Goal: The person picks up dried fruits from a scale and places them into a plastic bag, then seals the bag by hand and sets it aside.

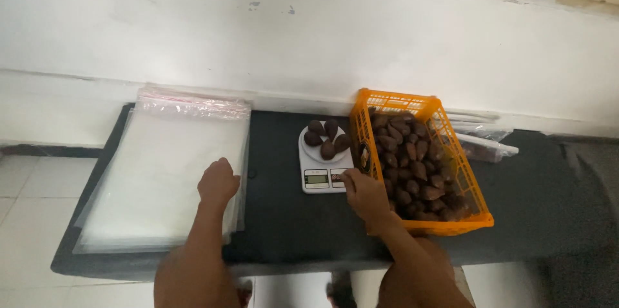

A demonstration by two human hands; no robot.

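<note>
Black and matte, the bench is one long flat slab that carries everything, set against a white wall. Largest on it is a single stack of clear, glossy plastic bags with reddish seal strips along the far edge; it lies under the left hand. That hand rests knuckles-up on the near right corner of the stack, fingers curled loosely inward; whether its grip pinches a sheet I cannot tell. The forearm runs straight back toward the body.

Next in size is one orange plastic basket, a rectangular lattice crate, just right of the right hand and touching its wrist side. It is heaped with brown, scaly, teardrop-shaped fruits, too many to count.

One small white kitchen scale, squarish with rounded corners and a grey display panel, sits directly ahead of the right hand. That hand's fingertips touch the scale's near right corner by the display; the fingers are bent down and the grip holds nothing visible. Beyond the fingertips, on the scale's round platform, lie five of the same brown fruits, clustered and touching one another.

Behind the basket, well away from both hands, lie a few crumpled clear wrappers.
</note>
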